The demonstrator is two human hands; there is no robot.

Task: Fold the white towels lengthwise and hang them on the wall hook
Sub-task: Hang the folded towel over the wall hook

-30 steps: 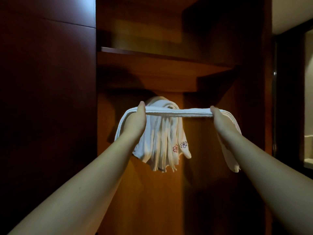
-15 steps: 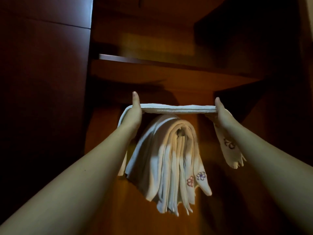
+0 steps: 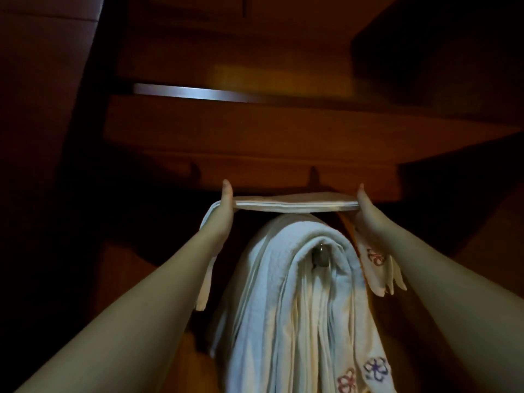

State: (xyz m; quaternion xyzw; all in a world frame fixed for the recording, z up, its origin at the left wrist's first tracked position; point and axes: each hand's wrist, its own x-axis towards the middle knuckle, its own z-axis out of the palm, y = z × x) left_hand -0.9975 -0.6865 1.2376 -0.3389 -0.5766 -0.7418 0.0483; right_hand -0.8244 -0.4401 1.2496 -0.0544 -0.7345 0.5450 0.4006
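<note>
Head view, dim wooden closet. Both arms were raised, holding one folded white towel (image 3: 295, 205) stretched flat and level between the hands, directly above the wall hook (image 3: 319, 256). Left hand (image 3: 222, 211) gripped the towel's left end, thumb pointing up beside the edge; the towel's tail fell behind the left wrist and forearm. Right hand (image 3: 368, 214) gripped the right end, thumb likewise up; the tail on that side hung below the wrist and showed a red-and-dark embroidered flower. How the fingers lay under the cloth could not be seen on either side, but each grip was closed on the towel. The held towel was close above the stack of hung towels (image 3: 297, 307) without clearly touching it; contact could not be judged. That stack, several white towels folded lengthwise, was draped over the hook, whose dark rounded tip showed under the top fold. Two embroidered flowers, one pinkish, one purple, sat near the lower right edge of the stack. A wooden shelf (image 3: 255, 131) ran across above the hands, with a pale reflective strip on its front edge.
</note>
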